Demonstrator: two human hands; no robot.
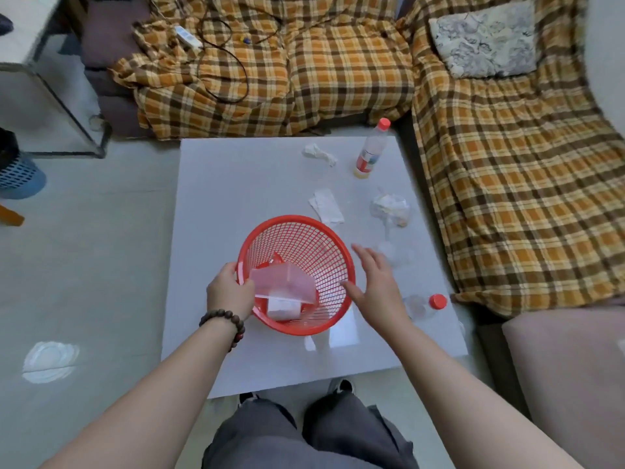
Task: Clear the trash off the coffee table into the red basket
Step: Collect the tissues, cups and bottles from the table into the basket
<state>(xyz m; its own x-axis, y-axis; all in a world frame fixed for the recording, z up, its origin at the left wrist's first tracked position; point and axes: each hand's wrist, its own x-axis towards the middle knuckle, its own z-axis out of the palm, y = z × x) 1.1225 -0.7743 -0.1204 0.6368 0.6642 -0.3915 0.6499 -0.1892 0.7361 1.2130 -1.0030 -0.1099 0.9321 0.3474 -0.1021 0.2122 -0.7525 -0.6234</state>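
The red mesh basket (pixel 304 238) stands on the white coffee table (pixel 236 184), with a clear plastic box (pixel 284 282) and a white carton (pixel 283 308) inside it. My left hand (pixel 228 289) grips the basket's near-left rim. Just right of the rim hovers my right hand (pixel 375 282), open and holding nothing. On the table lie a crumpled tissue (pixel 318 154), a flat paper slip (pixel 326 206), a crumpled clear wrapper (pixel 389 206), an upright red-capped bottle (pixel 370 152) and a fallen clear bottle with a red cap (pixel 426 304).
Sofas under an orange plaid cover (pixel 338 69) border the table at the back and the right. A grey cushion (pixel 483 38), a power strip (pixel 187 37) and cables lie on them. A blue bin (pixel 18 174) stands on the floor at the left.
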